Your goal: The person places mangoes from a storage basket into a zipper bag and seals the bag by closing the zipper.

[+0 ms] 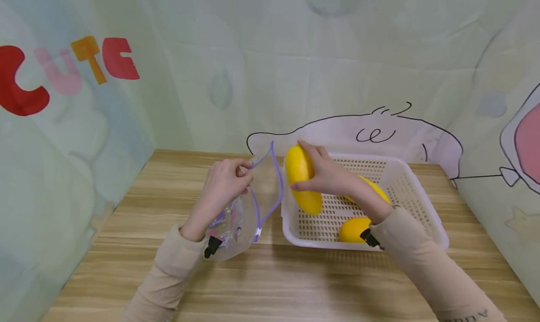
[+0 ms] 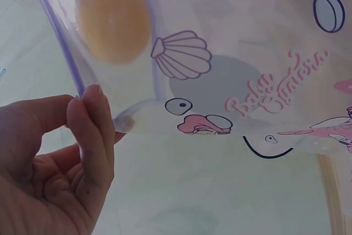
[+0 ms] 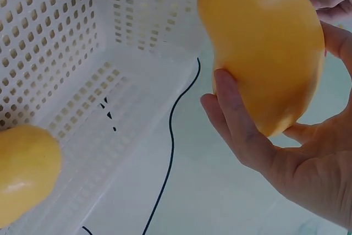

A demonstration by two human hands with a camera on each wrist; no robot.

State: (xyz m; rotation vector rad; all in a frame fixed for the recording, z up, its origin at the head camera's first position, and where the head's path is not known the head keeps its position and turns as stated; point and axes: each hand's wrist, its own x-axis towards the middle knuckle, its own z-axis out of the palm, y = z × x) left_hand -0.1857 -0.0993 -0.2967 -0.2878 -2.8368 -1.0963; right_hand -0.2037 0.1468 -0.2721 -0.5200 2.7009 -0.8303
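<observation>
My right hand (image 1: 326,174) grips a smooth yellow mango (image 1: 300,172) by its sides, above the left part of the white basket. In the right wrist view the mango (image 3: 264,42) sits between the thumb and curled fingers. My left hand (image 1: 225,179) pinches the upper edge of a clear printed zip bag (image 1: 229,226) with a purple zip strip. The bag's mouth gapes toward the mango, which is outside it. In the left wrist view the bag (image 2: 247,103) shows shell and cartoon prints, and a blurred yellow shape shows through the film.
The white perforated basket (image 1: 422,209) stands on the wood-grain table (image 1: 139,247). Inside it lie a front mango (image 1: 353,229) and a rear mango (image 1: 375,190), partly hidden by my right arm. A printed curtain (image 1: 270,69) hangs behind the table and along both sides.
</observation>
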